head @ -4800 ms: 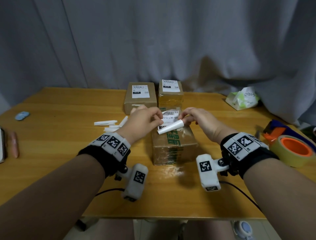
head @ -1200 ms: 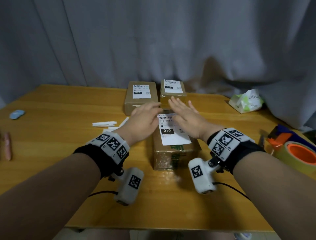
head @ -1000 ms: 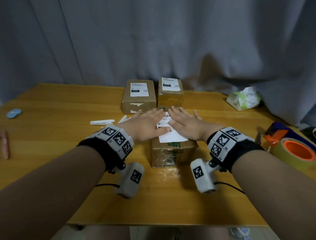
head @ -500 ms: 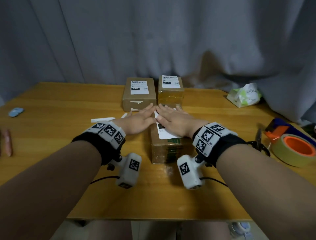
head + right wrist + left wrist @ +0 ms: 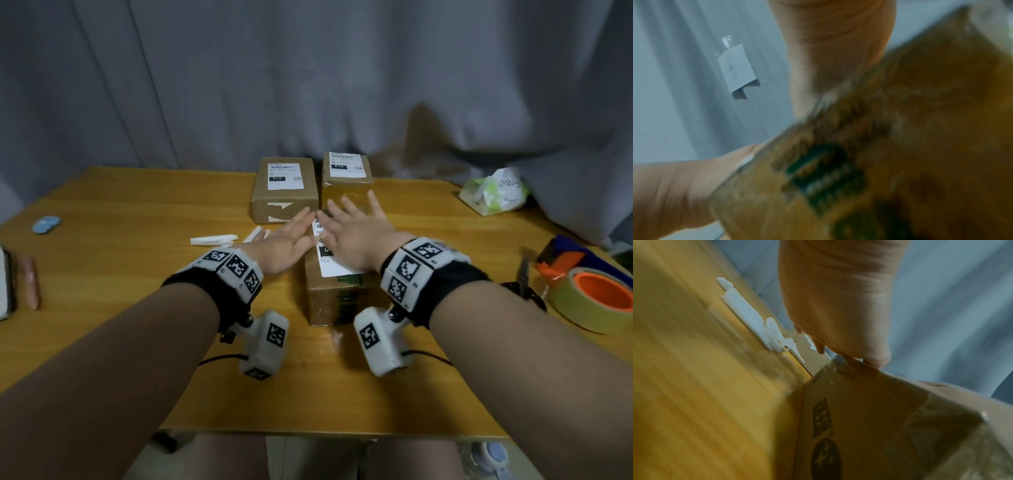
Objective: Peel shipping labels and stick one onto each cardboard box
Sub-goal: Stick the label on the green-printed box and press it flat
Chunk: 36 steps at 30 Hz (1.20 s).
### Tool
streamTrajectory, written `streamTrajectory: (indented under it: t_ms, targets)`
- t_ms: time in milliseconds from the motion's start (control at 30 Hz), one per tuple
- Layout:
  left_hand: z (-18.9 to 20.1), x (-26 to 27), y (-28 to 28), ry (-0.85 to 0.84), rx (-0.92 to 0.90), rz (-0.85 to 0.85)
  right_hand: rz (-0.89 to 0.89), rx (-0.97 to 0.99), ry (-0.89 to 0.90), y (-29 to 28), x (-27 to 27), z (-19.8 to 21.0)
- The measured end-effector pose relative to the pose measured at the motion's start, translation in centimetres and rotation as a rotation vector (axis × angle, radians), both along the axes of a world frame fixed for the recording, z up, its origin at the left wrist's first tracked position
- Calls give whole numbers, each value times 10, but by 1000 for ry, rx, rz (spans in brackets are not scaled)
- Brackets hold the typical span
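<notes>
- Label [image 5: 337,265] now flat on top of the near box [image 5: 337,294]; a few seconds ago I was holding it in the air with both hands and peeling off its curled backing.
- Since about a second ago both palms have slid from the label's near half toward its far edge. Only the near strip of white shows below my wrists now.
- Left hand [image 5: 279,245]: fingers straight and together, nothing gripped. It lies flat along the box's left top edge, covering the label's left margin.
- Right hand [image 5: 356,236]: fingers spread and straight, nothing gripped, palm pressing on the label's middle and far part.
- My read: this is the smoothing pass, nearly done. No lifted corner shows on the near edge; the far edge is hidden under my hands.
- Far-left box [image 5: 283,192] and far-right box [image 5: 346,180] stand side by side behind the near one, each with a label on its top face. So all three boxes in view carry one.
- All three boxes are taped shut, so I can't see their contents.
- Backing strips [image 5: 226,239] lie loose on the table [image 5: 137,219] left of my left hand, as before.
- Tape roll [image 5: 597,299] sits at the right edge, and a tissue pack [image 5: 493,192] far right. I'm touching neither.
- Wrist views are blurred, showing only the box sides and my palms.
</notes>
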State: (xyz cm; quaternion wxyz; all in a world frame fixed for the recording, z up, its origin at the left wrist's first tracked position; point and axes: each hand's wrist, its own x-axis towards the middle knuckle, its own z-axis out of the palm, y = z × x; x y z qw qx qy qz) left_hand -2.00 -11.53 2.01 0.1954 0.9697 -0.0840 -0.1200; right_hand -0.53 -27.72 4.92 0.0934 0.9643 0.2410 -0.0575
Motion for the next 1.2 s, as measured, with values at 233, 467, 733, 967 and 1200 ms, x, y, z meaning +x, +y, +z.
streamTrajectory:
  t_ms: [233,467,733,967,1200]
  targets:
    - [1,-1,-3,-6,-4,-3,4,139,102,-7,-16,-11]
    - [0,-10,-2,-6,0,43,74,131,231,-40,-19,-7]
    - [18,-19,-20,-297,257,6,-39,207,70,-63,-13,5]
    - [20,-20,-48,-4,256,-123,-202,376,-4,-33,-15,-10]
    - [32,-2,-44,91,453,-173,-257,295,74,-31,-2,-9]
